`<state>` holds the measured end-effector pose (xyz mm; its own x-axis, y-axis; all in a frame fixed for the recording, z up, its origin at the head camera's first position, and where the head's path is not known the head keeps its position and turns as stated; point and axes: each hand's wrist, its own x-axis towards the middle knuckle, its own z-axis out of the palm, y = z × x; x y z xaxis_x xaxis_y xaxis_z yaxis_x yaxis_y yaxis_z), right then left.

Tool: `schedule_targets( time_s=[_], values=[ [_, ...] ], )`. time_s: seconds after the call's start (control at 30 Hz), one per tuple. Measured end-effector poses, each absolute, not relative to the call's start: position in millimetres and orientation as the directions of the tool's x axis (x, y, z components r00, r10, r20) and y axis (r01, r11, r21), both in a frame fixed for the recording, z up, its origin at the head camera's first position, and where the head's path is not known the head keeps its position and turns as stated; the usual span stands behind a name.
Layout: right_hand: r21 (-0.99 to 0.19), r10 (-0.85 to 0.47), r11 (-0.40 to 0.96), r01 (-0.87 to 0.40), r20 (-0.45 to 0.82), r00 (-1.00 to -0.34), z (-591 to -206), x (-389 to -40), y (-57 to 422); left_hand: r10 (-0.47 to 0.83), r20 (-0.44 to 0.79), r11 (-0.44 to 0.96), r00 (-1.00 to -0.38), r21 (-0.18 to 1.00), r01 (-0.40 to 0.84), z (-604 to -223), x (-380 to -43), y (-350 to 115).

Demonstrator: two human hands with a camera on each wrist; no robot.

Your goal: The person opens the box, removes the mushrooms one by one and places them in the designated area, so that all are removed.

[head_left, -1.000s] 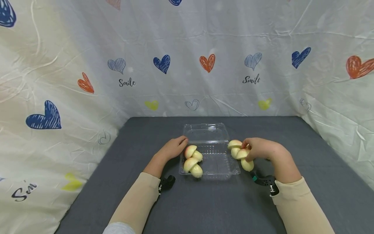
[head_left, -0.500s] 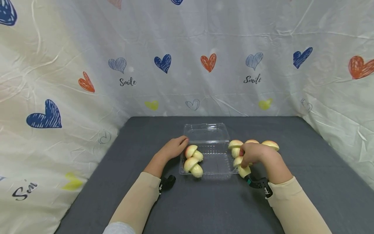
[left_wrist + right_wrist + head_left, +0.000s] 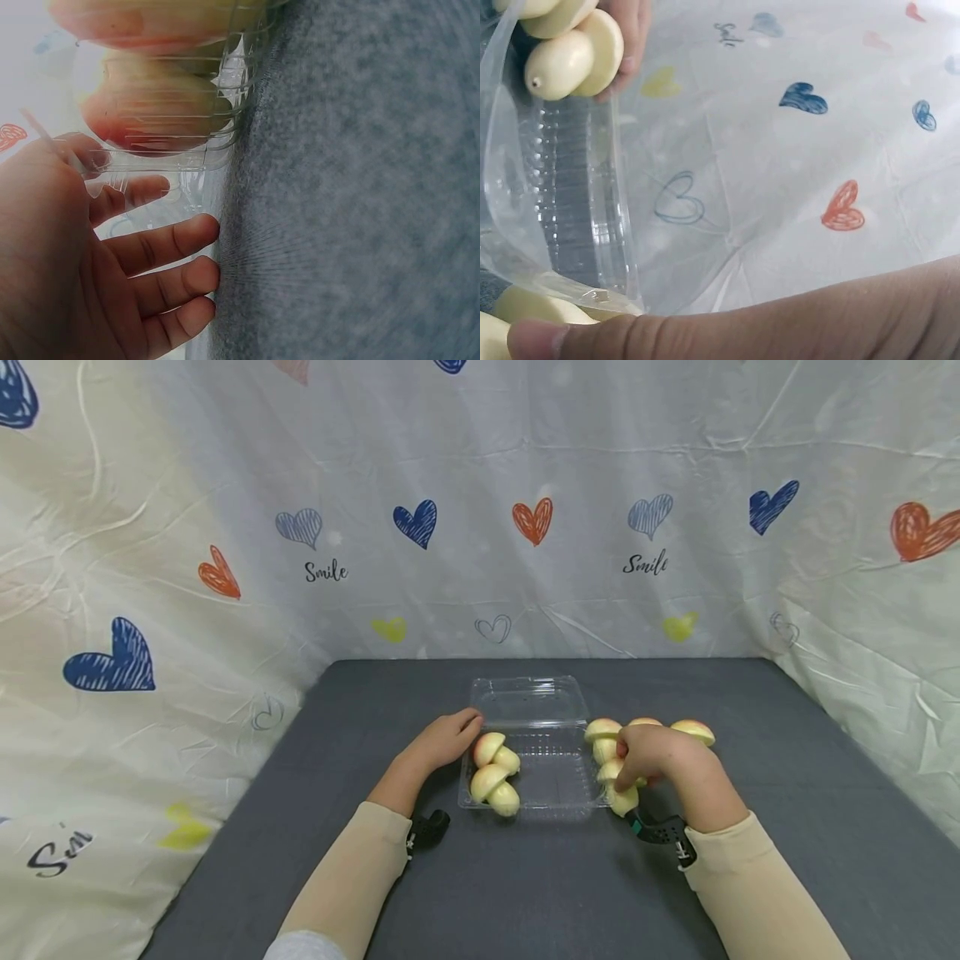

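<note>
A clear plastic clamshell container stands open on the dark table. Two toy-like mushrooms with pale stems and reddish-yellow caps lie along its left side. My left hand holds the container's left rim; in the left wrist view, the thumb shows through the plastic and the other fingers stay outside. At the container's right edge, my right hand grips a mushroom, its fingers partly hiding it. Another mushroom sits just behind that one. In the right wrist view the thumb lies against a pale mushroom.
Beyond the right hand, more mushrooms show, partly covered by it. The container's lid lies folded back towards the rear. A white curtain printed with hearts hangs behind the dark table.
My right hand has moved a little left and drawn its mushroom to the container's right edge, uncovering the mushrooms behind. The left hand has stayed in place.
</note>
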<state>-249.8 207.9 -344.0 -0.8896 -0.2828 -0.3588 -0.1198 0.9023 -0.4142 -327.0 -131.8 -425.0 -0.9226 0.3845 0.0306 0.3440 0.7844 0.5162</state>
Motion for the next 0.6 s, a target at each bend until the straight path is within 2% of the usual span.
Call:
schedule_targets(
  time_s=[0.2, 0.37, 0.6],
  values=[
    [-0.450, -0.283, 0.887, -0.105, -0.350, -0.893, -336.6, -246.8, 212.2, 0.384, 0.028, 0.782, -0.923, 0.522, 0.341, -425.7, -326.4, -132.1],
    [-0.427, -0.279, 0.896, -0.122, -0.327, -0.903, -325.3, -242.0, 217.2, 0.383, 0.024, 0.782, -0.923, 0.524, 0.338, -426.5, -326.2, -132.4],
    [-0.452, -0.303, 0.866, -0.214, -0.133, -0.944, -310.6, -236.4, 220.6, 0.383, 0.033, 0.782, -0.923, 0.520, 0.343, -426.1, -326.9, -132.3]
  ],
)
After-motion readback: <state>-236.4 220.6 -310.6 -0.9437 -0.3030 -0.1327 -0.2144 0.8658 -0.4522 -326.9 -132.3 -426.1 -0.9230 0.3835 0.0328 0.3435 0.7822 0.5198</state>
